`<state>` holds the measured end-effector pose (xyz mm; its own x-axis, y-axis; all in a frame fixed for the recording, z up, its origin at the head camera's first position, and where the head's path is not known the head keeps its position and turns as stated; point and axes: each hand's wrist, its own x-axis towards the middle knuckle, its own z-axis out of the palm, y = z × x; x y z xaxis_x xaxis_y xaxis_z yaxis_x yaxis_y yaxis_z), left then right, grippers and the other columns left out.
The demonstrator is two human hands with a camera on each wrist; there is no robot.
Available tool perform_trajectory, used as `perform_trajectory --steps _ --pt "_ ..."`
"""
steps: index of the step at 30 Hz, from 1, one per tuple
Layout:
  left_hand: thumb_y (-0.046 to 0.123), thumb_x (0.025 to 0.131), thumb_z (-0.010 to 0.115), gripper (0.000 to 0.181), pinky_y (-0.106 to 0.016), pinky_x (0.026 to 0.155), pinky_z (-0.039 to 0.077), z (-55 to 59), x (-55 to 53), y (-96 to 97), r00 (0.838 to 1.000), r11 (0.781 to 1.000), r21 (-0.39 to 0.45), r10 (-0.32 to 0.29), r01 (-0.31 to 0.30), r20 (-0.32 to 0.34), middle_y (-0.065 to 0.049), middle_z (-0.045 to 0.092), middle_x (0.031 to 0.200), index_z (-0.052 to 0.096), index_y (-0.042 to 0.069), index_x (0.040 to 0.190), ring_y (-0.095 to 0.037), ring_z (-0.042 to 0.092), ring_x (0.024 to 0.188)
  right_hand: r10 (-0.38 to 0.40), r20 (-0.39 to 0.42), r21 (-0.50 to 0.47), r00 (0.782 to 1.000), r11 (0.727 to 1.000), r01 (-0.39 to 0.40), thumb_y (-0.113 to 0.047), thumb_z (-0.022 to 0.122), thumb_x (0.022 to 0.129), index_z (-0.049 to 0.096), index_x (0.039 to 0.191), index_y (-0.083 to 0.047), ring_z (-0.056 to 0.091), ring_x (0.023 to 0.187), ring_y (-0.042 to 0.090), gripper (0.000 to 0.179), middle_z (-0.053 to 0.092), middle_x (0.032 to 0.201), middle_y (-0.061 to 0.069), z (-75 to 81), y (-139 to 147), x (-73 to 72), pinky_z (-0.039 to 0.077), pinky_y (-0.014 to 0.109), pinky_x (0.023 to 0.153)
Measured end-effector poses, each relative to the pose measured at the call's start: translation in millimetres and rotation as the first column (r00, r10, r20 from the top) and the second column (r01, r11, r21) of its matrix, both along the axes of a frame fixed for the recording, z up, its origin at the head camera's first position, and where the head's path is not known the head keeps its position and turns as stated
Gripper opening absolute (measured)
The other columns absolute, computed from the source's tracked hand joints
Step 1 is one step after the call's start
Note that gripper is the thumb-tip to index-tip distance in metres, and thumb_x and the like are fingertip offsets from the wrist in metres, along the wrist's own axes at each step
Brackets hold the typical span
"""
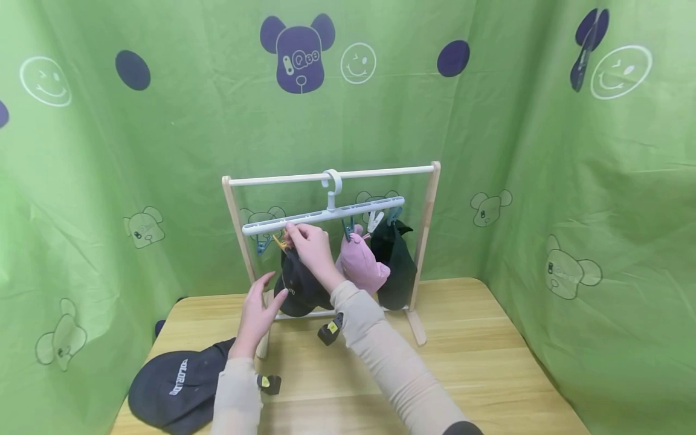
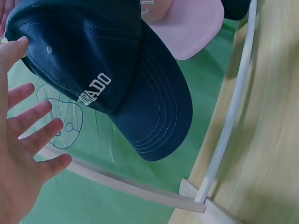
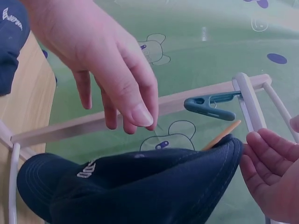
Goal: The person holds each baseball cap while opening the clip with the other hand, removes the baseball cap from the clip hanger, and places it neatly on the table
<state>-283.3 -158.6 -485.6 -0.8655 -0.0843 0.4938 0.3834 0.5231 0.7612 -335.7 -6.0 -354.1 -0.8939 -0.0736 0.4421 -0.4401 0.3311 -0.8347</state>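
Note:
A dark cap [image 2: 163,112] with white lettering hangs brim down from an orange clip [image 1: 280,242] on the white hanger [image 1: 304,219]. My right hand [image 1: 314,246] is at the hanger bar beside that clip; in the right wrist view its fingertips lie by the cap's edge, with the thumb apart from them. On the cap's other side is my left hand [image 1: 260,314], fingers spread and palm toward it. The left wrist view shows the left thumb near the cap's edge; contact is unclear. A pink cap [image 1: 361,263] and a dark green cap [image 1: 399,269] hang farther right.
The hanger hooks over the top rail of a wooden rack [image 1: 428,235] on the table [image 1: 478,362]. Another dark cap [image 1: 168,386] lies at the table's front left. A teal clip [image 3: 210,107] and a white clip [image 1: 375,221] hang from the bar. Green curtains surround the table.

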Motion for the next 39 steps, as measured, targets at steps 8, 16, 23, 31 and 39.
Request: perform_trajectory --steps 8,16,23,31,39 --pt "0.042 0.088 0.069 0.067 -0.053 0.111 0.038 1.6 -10.4 1.1 0.996 1.000 0.010 -0.013 0.012 0.088 -0.016 0.051 0.141 0.046 0.011 0.142 -0.034 0.049 0.130 -0.063 -0.008 0.184 0.998 0.981 0.064 -0.045 0.061 0.092 0.073 0.083 -0.010 0.064 0.072 0.018 0.038 0.073 0.078 0.004 -0.2 5 -1.6 0.050 0.027 0.069" --pt "0.041 0.084 0.074 0.074 -0.056 0.108 0.040 2.6 -18.4 4.9 0.994 0.999 -0.022 -0.023 0.026 0.109 -0.018 0.049 0.143 0.043 0.008 0.143 -0.038 0.048 0.130 -0.083 0.023 0.349 0.996 0.935 0.069 -0.053 0.066 0.087 0.070 0.102 -0.007 0.070 0.084 0.022 0.048 0.075 0.094 0.008 -3.7 0 -4.6 0.057 0.032 0.077" --pt "0.041 0.083 0.075 0.076 -0.056 0.110 0.039 4.3 -20.8 7.7 0.988 0.999 -0.033 -0.037 0.042 0.151 -0.015 0.043 0.149 0.041 0.013 0.146 -0.037 0.045 0.133 -0.087 0.019 0.392 0.996 0.917 0.073 -0.052 0.069 0.084 0.067 0.100 -0.007 0.069 0.078 0.020 0.048 0.074 0.089 0.007 -4.1 -6 -7.0 0.056 0.029 0.069" --pt "0.041 0.082 0.076 0.080 -0.057 0.111 0.037 5.0 -23.9 9.0 0.984 0.998 -0.043 -0.042 0.050 0.173 -0.016 0.041 0.150 0.039 0.013 0.147 -0.037 0.044 0.134 -0.086 -0.027 0.478 0.996 0.874 0.088 -0.054 0.068 0.084 0.064 0.081 -0.011 0.061 0.064 0.016 0.043 0.069 0.075 0.002 -3.2 -10 -12.9 0.049 0.025 0.057" --pt "0.034 0.082 0.077 0.079 -0.056 0.109 0.040 2.5 -28.5 10.9 0.988 0.997 -0.061 -0.043 0.053 0.152 -0.019 0.043 0.149 0.039 0.010 0.147 -0.040 0.046 0.132 -0.092 -0.045 0.493 0.995 0.864 0.102 -0.052 0.070 0.083 0.060 0.070 -0.013 0.054 0.055 0.013 0.043 0.061 0.062 -0.001 -3.3 -14 -15.0 0.042 0.023 0.049"
